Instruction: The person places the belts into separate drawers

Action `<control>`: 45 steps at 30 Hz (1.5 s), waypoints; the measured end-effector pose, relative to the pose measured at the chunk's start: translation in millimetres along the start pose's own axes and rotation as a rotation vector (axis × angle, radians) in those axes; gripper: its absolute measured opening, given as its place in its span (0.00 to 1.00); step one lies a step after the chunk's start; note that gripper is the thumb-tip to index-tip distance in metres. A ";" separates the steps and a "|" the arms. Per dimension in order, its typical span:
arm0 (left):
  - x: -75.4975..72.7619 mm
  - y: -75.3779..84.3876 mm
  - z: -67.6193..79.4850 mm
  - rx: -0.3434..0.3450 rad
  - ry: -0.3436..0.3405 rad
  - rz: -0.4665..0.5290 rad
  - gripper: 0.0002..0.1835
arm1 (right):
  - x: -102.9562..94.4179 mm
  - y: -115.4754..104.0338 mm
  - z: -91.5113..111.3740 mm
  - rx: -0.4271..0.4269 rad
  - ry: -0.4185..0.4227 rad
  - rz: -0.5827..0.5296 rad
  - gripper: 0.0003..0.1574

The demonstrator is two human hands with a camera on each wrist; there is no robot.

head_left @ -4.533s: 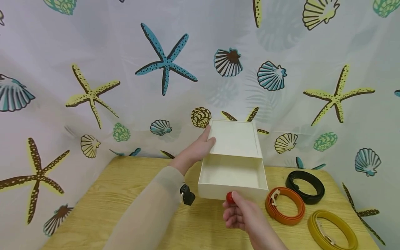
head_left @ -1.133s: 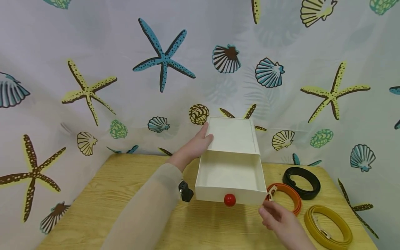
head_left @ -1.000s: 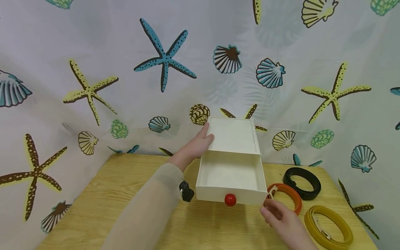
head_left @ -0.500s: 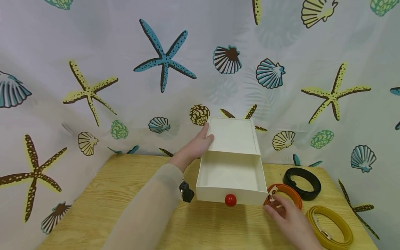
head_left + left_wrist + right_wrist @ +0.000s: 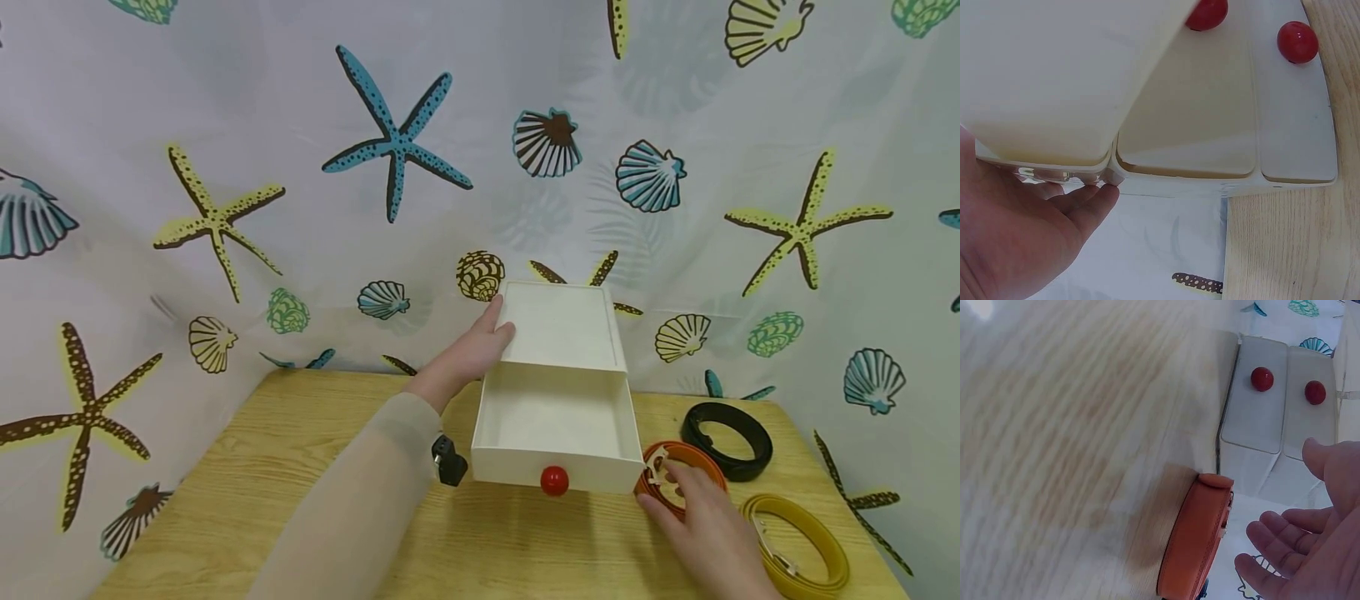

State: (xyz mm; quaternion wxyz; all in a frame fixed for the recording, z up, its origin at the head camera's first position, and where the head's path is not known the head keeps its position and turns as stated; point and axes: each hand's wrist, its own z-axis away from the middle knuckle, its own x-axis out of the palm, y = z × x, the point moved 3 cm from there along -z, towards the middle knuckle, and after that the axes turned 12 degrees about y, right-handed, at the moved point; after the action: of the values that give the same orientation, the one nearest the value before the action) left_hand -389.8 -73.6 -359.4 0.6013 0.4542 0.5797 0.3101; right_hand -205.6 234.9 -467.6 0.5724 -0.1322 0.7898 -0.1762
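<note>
A white drawer cabinet (image 5: pixel 562 325) stands at the back of the wooden table (image 5: pixel 262 483). Its top drawer (image 5: pixel 551 417) is pulled out and shows nothing inside; a red knob (image 5: pixel 554 480) sits on its front. My left hand (image 5: pixel 472 354) grips the cabinet's left side, fingertips round the rear corner (image 5: pixel 1094 187). My right hand (image 5: pixel 693 508) hovers with spread fingers over a coiled orange belt (image 5: pixel 697 454) just right of the drawer. In the right wrist view the fingers (image 5: pixel 1279 534) stand a little off the orange belt (image 5: pixel 1194 540).
A coiled black belt (image 5: pixel 738 471) and a coiled yellow belt (image 5: pixel 791 503) lie right of the orange one, near the table's right edge. Lower drawers with red knobs (image 5: pixel 1262 379) are closed. A seashell-print curtain (image 5: pixel 375 208) hangs close behind and beside the table.
My right hand has let go of the red knob and moved right onto the orange belt. The drawer stays pulled out and my left hand has not moved.
</note>
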 end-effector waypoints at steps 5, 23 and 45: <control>-0.2 0.6 0.6 0.004 -0.005 0.004 0.40 | 4.0 2.7 -2.6 -0.046 0.017 0.068 0.56; -0.1 3.3 1.2 0.003 -0.002 -0.004 0.40 | 20.5 15.4 -14.8 -0.107 0.030 0.120 0.46; -0.4 -3.7 -1.9 0.006 -0.017 0.004 0.40 | 35.7 24.1 -25.6 -0.130 -0.001 0.116 0.44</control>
State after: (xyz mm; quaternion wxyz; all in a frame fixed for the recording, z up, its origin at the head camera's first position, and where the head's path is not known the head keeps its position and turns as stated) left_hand -392.3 -75.0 -362.4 0.6042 0.4599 0.5745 0.3056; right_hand -241.1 245.3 -501.3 0.5721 -0.1231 0.8058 -0.0909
